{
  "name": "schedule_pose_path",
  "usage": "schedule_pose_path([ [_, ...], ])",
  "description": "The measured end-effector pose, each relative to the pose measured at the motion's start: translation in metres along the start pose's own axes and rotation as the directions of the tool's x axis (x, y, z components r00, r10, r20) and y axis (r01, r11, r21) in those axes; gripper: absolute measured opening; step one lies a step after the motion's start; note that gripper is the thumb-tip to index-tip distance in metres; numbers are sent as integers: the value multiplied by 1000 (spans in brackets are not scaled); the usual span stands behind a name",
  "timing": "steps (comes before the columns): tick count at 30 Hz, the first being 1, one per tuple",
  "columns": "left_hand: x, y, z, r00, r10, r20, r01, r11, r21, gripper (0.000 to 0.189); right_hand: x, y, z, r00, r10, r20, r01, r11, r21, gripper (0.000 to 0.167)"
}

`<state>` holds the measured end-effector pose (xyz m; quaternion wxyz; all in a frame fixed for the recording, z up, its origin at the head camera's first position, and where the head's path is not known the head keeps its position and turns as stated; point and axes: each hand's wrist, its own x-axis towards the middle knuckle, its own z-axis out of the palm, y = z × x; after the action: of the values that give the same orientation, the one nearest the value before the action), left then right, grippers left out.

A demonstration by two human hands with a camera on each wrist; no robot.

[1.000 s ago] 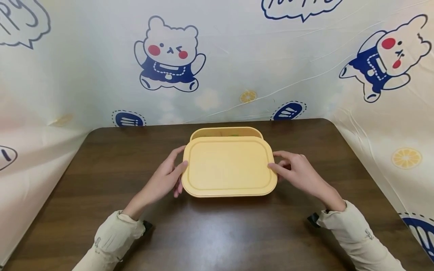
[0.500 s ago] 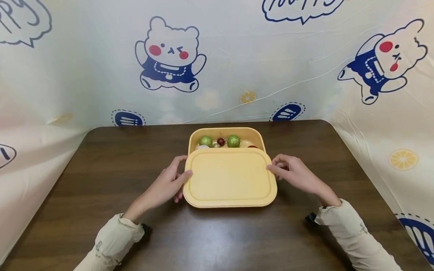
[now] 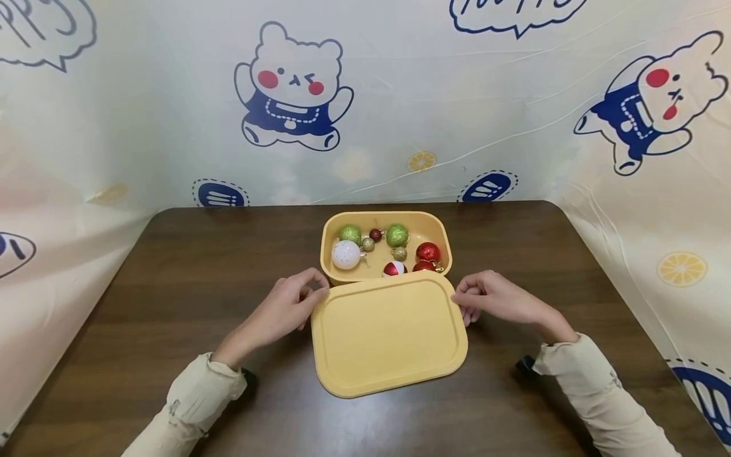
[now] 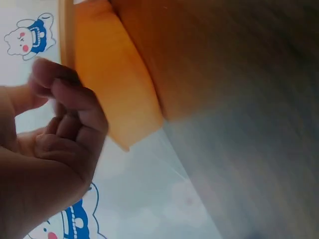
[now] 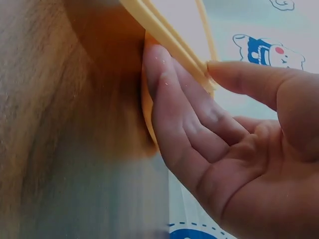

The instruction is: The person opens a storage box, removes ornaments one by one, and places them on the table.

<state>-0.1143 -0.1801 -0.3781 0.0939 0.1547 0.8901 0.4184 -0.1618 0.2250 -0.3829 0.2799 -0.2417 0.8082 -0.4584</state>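
Note:
In the head view, my left hand [image 3: 291, 304] is at the upper left corner of a pale yellow lid [image 3: 391, 333], its thumb and index finger pinching the edge. The opposite edge is gripped by my right hand [image 3: 502, 298]. The right wrist view shows the right thumb on one face of the lid [image 5: 174, 47] and the fingers on the other. Just beyond the lid is a matching yellow box [image 3: 329, 266] with Christmas baubles: green glitter ones [image 3: 397, 235], a white one [image 3: 346, 254], red ones [image 3: 428, 252] and small gold ones [image 3: 400, 254]. A red-and-white bauble [image 3: 394, 268] is partly hidden behind the lid.
Everything lies on a dark brown wooden table [image 3: 171, 304] with rounded far corners. A printed cloth [image 3: 400, 76] with cartoon bears hangs behind it and along both sides.
The lid has moved back toward me from over the box and now slants, its left side lower. The baubles have come into sight. Both hands have moved nearer with the lid.

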Motion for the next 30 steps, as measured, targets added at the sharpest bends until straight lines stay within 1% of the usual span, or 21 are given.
schedule_pose_path([
  [2, 1, -3, -1, 999, -15, 34, 13, 999, 46, 19, -2, 2, -1, 999, 5, 36, -6, 999, 38, 24],
  [4, 1, -7, -3, 996, -25, 90, 19, 998, 62, 28, -3, 4, -2, 997, 6, 73, -11, 997, 73, 24],
  [6, 2, -11, -5, 988, -20, 155, 15, 999, 38, 34, -5, 7, -4, 994, 11, 110, -23, 994, 106, 23],
  [8, 3, -14, -7, 978, -5, 208, 7, 1000, -8, 36, -5, 9, -5, 989, 16, 148, -36, 991, 131, 23],
  [11, 5, -19, -6, 968, 7, 249, 12, 997, -74, 33, -5, 11, -6, 974, 27, 223, -61, 987, 148, 22],
  [14, 6, -21, -3, 970, -3, 245, 27, 995, -95, 30, -3, 12, -4, 952, 40, 304, -86, 987, 139, 21],
  [17, 7, -22, 0, 976, -15, 218, 34, 996, -81, 25, 0, 15, -2, 938, 52, 343, -98, 988, 118, 21],
  [20, 8, -20, 2, 981, -24, 190, 33, 998, -44, 19, 2, 17, -1, 940, 62, 336, -100, 990, 96, 21],
  [24, 8, -19, 5, 986, -38, 161, 35, 999, 24, 13, 4, 20, -2, 949, 77, 305, -97, 994, 52, 21],
  [30, 8, -17, 10, 994, -15, 112, 3, 994, 113, 11, 6, 22, 0, 960, 91, 263, -92, 996, -9, 23],
])
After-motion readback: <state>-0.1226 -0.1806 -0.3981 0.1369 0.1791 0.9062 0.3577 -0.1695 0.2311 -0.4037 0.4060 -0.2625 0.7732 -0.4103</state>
